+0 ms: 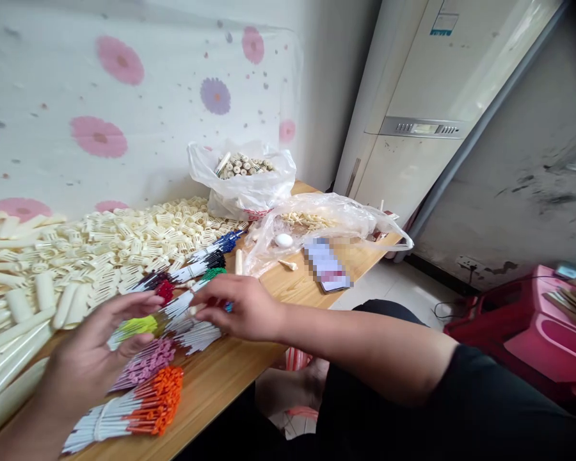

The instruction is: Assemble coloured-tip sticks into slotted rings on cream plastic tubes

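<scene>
My left hand (pixel 89 346) is at the left, above the bundles of thin sticks, its thumb and fingers apart with nothing visible between them. Beside it, my right hand (pixel 244 307) has its fingers pinched together; a small pale tip shows at them, too small to name. Under and around the hands lie bundles of white sticks with coloured ends: orange (pixel 156 403), pink (pixel 151 358), yellow-green (pixel 137 326), dark red (pixel 164 291), green (pixel 214 274), black (pixel 216 259) and blue (pixel 230 240). My right fingers partly hide the middle bundles.
Cream plastic slotted pieces (pixel 139 240) and tubes (pixel 14 346) are heaped at the left. Behind stand a plastic bag (pixel 240 198) of cream parts and an open bag (pixel 355 214) of small pieces. A phone (pixel 329 266) lies near the table edge (pixel 249 374). Red stools (pixel 532 339) stand right.
</scene>
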The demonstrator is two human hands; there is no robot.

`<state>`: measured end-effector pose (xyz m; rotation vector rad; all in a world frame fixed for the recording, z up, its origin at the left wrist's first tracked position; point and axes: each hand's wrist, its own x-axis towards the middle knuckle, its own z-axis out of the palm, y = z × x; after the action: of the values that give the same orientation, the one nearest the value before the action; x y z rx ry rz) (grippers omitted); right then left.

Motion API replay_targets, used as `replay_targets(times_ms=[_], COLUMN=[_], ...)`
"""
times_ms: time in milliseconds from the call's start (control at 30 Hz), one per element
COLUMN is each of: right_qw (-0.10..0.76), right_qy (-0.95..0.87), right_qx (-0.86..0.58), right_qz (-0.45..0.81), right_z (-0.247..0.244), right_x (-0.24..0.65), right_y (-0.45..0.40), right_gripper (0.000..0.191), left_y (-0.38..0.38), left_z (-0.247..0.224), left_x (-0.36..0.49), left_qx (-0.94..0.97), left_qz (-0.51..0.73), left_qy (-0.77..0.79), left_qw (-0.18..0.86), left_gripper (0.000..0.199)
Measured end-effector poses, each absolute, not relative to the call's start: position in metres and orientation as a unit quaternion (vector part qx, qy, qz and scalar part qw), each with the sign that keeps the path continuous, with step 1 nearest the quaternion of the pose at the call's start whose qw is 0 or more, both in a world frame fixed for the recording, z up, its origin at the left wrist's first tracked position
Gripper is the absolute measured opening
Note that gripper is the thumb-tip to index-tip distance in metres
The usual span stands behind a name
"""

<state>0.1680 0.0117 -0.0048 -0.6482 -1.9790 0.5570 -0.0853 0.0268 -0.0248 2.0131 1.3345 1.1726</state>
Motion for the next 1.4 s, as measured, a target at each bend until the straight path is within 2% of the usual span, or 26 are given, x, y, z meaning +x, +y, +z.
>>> replay_targets(times_ms=[133,333,567,733,867,1033,1133,1200,1333,1400], right_qw=[0.453,0.514,0.512,0.514,0.49,0.471,0.44,0.405,0.336,0.334], right_qy=[-0.825,-0.785,-0.79,-0.796,-0.813,-0.833,-0.853,-0.872,-0.879,-0.861], right_qx=[-0.269,-0.3,-0.311,-0.294,-0.275,-0.233,-0.197,-0.171,-0.225,-0.277], right_qz=[0.202,0.171,0.132,0.129,0.148,0.176,0.199,0.217,0.251,0.265], right_z=[-0.01,-0.016,-0.022,-0.022,-0.019,-0.001,0.016,0.026,0.036,0.032], right_x=[0.119,0.105,0.103,0.104,0.111,0.123,0.133,0.142,0.178,0.208], right_y=[0.023,0.023,0.019,0.02,0.019,0.016,0.014,0.009,-0.01,-0.012], right_gripper=[0.006,0.005,0.006,0.012,0.012,0.009,0.01,0.01,0.017,0.018], left_y=[0.02,0.02,0.016,0.012,0.011,0.0,-0.018,-0.033,-0.066,-0.084], left_z=[-0.023,-0.019,-0.016,-0.017,-0.017,-0.007,0.0,0.002,-0.003,-0.013], left_x=[-0.084,-0.089,-0.082,-0.083,-0.083,-0.069,-0.051,-0.043,-0.055,-0.075], left_qx=[0.779,0.812,0.832,0.823,0.795,0.692,0.655,0.673,0.746,0.746], left_qz=[0.371,0.329,0.332,0.344,0.355,0.39,0.418,0.417,0.433,0.421], left_qy=[0.462,0.465,0.44,0.447,0.469,0.464,0.455,0.462,0.487,0.514], left_qw=[0.206,0.128,0.059,0.058,0.148,0.392,0.434,0.399,0.137,0.037], left_gripper=[0.047,0.049,0.031,0.025,0.021,0.018,0.019,0.02,0.028,0.024])
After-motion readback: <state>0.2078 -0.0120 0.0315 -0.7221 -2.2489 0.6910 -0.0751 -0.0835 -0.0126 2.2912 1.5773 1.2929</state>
